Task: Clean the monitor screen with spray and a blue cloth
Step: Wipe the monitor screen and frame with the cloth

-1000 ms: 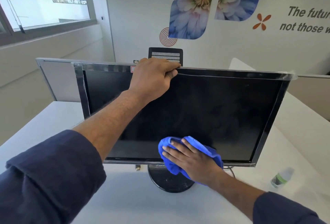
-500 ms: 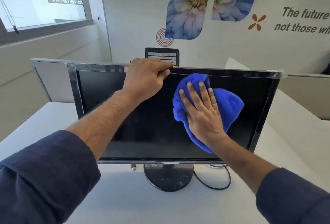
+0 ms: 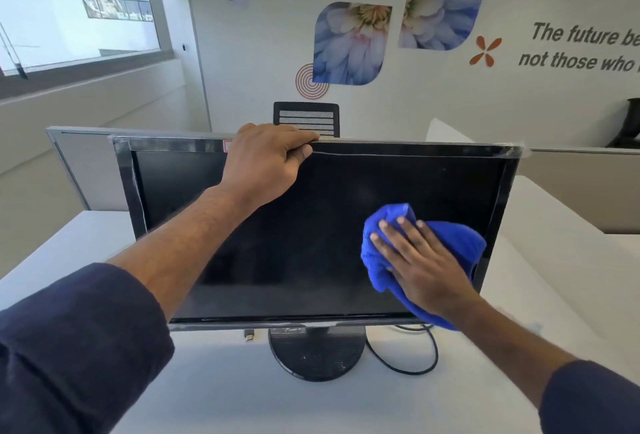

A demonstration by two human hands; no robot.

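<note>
Head view: a person stands at a white desk (image 3: 214, 399) facing a dark, switched-off monitor (image 3: 311, 233) on a round black stand (image 3: 317, 352).
Left hand: the left hand (image 3: 268, 160) is hooked over the monitor's top edge near the middle, fingers curled behind the bezel and thumb at the front, gripping it to steady the panel.
Right hand: the right hand (image 3: 420, 260) lies flat with fingers straight and spread, pressing the blue cloth (image 3: 460, 243) against the lower right part of the screen; it pins the cloth by palm pressure, not by a pinch.
Cloth location: bunched under and around the right hand, touching the glass just beside the right bezel, its lower fold hanging past the bottom edge.
Cloth handling: soft, light and floppy by the look of it; likely to slide out from under a flat palm, so broad, even pressure across the fingers suits it better than a fingertip hold.
Monitor handling: thin, stiff panel on a single narrow neck; I judge it apt to tilt or rock under a push, and the screen surface fragile against hard pressure. The top edge, where the left hand has it, looks the safest place to brace.
Film: loose clear wrapping shows along the bezel corners and could snag the cloth.
Spray: no bottle is visible.
Cable: a black cable (image 3: 420, 362) loops on the desk beside the stand, clear of both hands.
</note>
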